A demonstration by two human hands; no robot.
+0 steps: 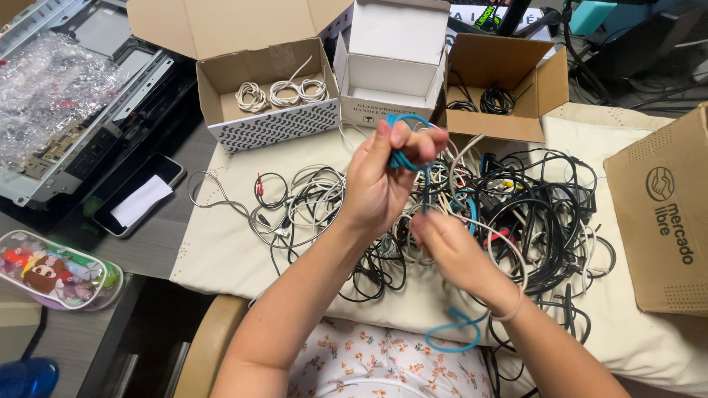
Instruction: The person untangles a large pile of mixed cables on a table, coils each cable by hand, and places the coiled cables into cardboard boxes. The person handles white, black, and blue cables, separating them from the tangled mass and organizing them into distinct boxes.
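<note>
As seen from the head camera, the left hand (377,184) is raised above the tangled heap of black, white and grey cords (472,221) on the cream cushion (221,250), its grip closed around a small coil of thin blue rubbery cable (402,140) wound over the fingers. The right hand (450,247) sits lower, fingers pinched shut on the same cable's trailing length (its loose end loops down near the lap). It looks light, limp and springy, so it is best held across the coil itself.
</note>
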